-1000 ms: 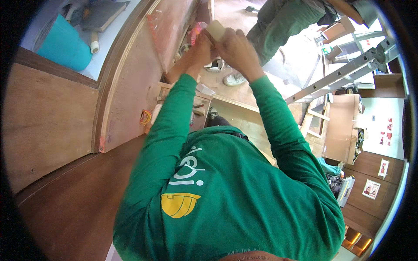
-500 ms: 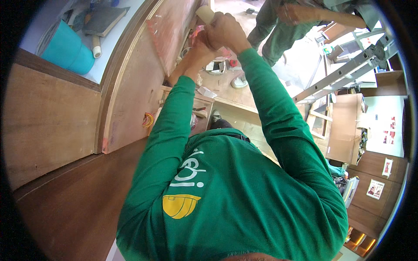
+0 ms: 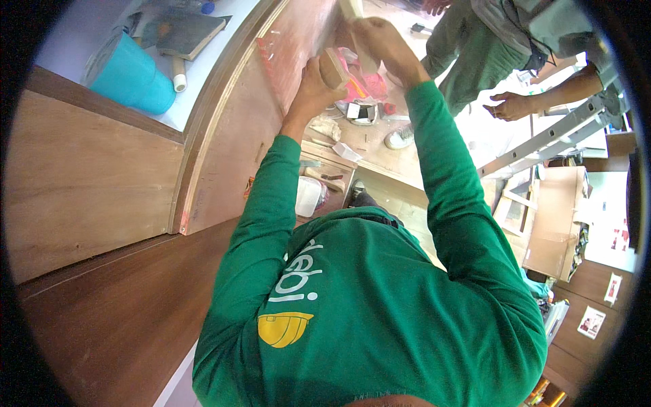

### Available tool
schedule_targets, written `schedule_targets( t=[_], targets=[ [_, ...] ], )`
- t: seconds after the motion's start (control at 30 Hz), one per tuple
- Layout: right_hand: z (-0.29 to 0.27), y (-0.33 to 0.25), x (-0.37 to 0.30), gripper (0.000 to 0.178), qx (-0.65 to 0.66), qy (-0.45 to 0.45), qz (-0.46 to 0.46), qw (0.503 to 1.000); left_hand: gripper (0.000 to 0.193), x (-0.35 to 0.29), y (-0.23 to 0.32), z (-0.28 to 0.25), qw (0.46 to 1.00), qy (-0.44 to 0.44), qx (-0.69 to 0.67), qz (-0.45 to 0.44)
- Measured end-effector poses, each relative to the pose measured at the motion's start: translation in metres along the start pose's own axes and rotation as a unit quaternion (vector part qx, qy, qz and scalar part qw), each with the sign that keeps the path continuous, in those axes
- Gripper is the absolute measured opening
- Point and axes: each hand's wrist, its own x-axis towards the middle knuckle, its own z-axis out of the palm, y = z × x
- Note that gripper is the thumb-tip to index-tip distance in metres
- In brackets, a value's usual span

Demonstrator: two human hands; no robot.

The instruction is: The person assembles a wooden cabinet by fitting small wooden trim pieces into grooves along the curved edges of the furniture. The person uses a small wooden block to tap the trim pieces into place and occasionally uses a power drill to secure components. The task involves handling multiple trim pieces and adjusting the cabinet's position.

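Observation:
My left hand (image 3: 316, 89), at the upper middle, is closed around a small tan block-like piece (image 3: 333, 68) with a pale edge. To its right and a little higher, my right hand (image 3: 388, 49) grips a pale, flat strip (image 3: 366, 54) that runs up past the fingers and hangs below them. The two hands are apart. Whether the strip is wood, paper or tape I cannot tell. Behind and below them lies a pink plastic bag (image 3: 369, 84), beside an open white-and-dark box (image 3: 362, 112).
Wooden panelling (image 3: 224, 129) rises close on the left, with a turquoise bucket (image 3: 135, 85) on a white ledge. Another person (image 3: 468, 64) stands ahead to the right, near a metal ladder (image 3: 542, 132). Below my left forearm is a white container (image 3: 310, 197). A cardboard box (image 3: 553, 220) stands at right.
My hands were together and have parted, the right moving rightward with the pale strip. The left has come lower with the tan piece. The other person's arm has dropped lower.

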Motion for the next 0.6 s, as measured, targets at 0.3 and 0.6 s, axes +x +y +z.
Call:
schedule_targets(
  t=[0.3,0.6],
  targets=[
    [0.044,-0.010,-0.114,0.050,-0.315,0.028,-0.217,0.924,0.099,0.018,-0.047,0.012,0.975,-0.003,-0.221,0.031],
    [0.046,0.000,-0.033,0.043,-0.369,0.052,-0.171,0.912,0.078,0.003,0.011,0.020,0.983,-0.006,-0.179,0.043]
  ],
)
